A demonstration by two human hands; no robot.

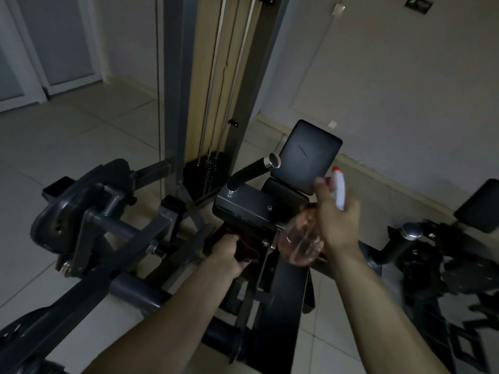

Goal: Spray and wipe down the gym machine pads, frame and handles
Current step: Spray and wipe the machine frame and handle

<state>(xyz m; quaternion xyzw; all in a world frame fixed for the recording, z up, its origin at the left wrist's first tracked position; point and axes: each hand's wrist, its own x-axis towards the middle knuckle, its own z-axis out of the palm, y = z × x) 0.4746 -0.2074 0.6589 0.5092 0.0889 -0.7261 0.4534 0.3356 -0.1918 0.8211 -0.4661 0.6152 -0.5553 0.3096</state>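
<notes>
One head-worn wide-angle view, facing forward and steeply down, close above the gym machine (243,205), left hand (229,255) and right hand (337,220) near centre, forearms (162,319) entering from the bottom edge, tiled floor (67,136) and wall (405,76) curving away at the tilted margins.

Dim, grey-blue indoor light, shadows soft; the floor tiles (81,125) and wall (405,76) read palest. Black machine parts (445,279) at lower right sink into murk, perhaps motion-smeared. The wide lens bends the weight tower (175,76) and door frame (25,49).
</notes>
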